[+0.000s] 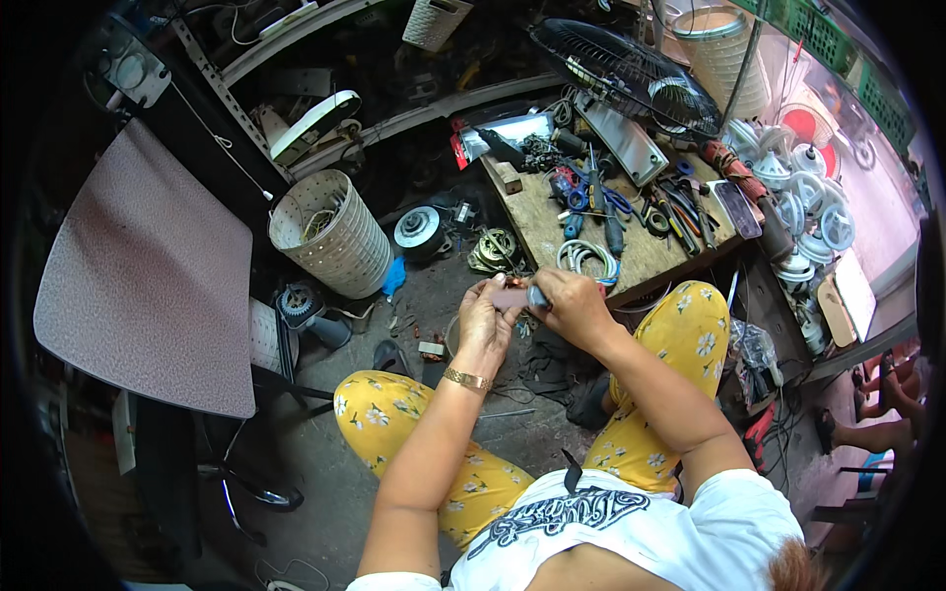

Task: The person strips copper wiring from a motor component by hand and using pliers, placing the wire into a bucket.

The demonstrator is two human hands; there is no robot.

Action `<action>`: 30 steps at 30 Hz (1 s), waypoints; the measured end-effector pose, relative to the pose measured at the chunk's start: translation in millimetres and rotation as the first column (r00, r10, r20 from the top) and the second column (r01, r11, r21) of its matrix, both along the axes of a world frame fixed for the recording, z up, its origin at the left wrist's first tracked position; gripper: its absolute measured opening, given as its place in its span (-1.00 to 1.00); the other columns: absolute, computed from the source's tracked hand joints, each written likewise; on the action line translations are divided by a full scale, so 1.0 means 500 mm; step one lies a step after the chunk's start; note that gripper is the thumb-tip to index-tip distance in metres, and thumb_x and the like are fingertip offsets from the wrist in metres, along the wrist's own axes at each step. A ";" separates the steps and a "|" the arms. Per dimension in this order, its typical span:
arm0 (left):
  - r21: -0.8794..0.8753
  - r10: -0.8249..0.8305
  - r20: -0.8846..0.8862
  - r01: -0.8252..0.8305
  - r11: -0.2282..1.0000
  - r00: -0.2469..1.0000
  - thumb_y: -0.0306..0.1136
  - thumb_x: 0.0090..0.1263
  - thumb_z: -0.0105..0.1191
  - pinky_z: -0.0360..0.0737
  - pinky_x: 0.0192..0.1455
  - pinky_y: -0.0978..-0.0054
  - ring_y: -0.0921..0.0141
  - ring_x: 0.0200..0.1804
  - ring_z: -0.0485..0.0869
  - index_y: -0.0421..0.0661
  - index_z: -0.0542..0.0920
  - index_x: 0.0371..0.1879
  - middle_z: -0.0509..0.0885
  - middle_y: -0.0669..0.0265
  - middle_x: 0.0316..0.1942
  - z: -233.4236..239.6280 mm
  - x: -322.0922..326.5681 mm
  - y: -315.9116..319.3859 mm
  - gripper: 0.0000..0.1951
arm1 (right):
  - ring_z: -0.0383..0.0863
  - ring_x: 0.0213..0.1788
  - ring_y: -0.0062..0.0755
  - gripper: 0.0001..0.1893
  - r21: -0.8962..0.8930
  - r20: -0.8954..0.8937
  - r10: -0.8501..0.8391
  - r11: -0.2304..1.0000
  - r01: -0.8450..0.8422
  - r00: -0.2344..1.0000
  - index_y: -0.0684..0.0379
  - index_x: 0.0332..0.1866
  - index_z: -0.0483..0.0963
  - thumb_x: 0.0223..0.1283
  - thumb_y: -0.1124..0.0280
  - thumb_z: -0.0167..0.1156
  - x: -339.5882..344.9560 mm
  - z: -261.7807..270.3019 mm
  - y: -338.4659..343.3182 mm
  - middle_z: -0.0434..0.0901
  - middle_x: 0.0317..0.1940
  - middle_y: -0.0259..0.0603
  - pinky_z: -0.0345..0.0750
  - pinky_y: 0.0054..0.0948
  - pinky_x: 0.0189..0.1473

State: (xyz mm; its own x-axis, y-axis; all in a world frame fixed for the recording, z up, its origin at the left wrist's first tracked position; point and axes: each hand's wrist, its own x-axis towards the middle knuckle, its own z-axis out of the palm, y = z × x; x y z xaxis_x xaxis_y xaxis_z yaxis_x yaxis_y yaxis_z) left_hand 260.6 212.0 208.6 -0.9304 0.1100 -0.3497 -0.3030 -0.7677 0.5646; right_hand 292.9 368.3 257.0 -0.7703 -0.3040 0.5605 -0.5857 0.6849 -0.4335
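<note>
My left hand [484,314], with a gold-coloured watch or bracelet on its wrist, is held in front of my knees. Its fingers close around a small part with a coppery tint [514,282], mostly hidden by the fingers. My right hand [578,306] grips the grey-blue handle [538,297] of a hand tool. A flat, pinkish-brown blade-like piece [508,298] runs from that handle to my left fingers; its exact kind is unclear. Both hands are close together, just off the front corner of a wooden workbench [532,214].
Screwdrivers [595,185], pliers [672,221], coiled cable [586,258] and a phone [737,209] lie on the bench beneath a black fan guard [628,74]. A perforated white bin [332,233], motors [420,230] and a grey-topped chair or table [148,273] stand left. Other people's legs show right.
</note>
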 end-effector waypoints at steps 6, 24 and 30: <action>0.017 -0.140 -0.031 0.140 0.990 0.990 -0.44 0.45 0.08 0.81 -0.32 0.41 0.37 -0.34 0.73 -0.22 0.48 -0.24 0.67 0.17 -0.35 -0.004 -0.002 -0.016 -0.89 | 0.66 -0.21 -0.08 -0.56 -0.054 -0.119 0.096 0.993 -0.103 0.988 0.21 -0.13 0.51 -0.28 0.69 0.27 -0.007 -0.013 0.015 0.61 -0.20 -0.12 0.61 -0.28 -0.18; -0.072 0.177 -0.172 -0.191 0.979 0.969 -0.46 0.38 0.17 0.80 -0.19 0.34 0.31 -0.18 0.73 -0.08 0.38 -0.12 0.68 0.21 -0.22 0.054 0.043 -0.092 -0.76 | 0.65 -0.23 -0.40 -0.80 -0.457 0.434 0.061 0.875 0.162 0.899 0.28 -0.17 0.61 0.19 0.38 0.30 -0.061 -0.008 -0.059 0.69 -0.29 -0.12 0.52 -0.42 -0.11; -0.117 0.082 -0.192 -0.106 0.987 0.978 -0.46 0.40 0.15 0.78 -0.17 0.34 0.36 -0.22 0.70 -0.12 0.36 -0.12 0.64 0.20 -0.19 0.041 0.049 -0.082 -0.77 | 0.64 -0.21 0.00 -0.63 -0.181 0.131 0.056 0.983 -0.032 0.990 0.25 -0.17 0.57 -0.09 0.30 0.44 -0.029 0.019 -0.094 0.63 -0.23 -0.06 0.56 -0.24 -0.21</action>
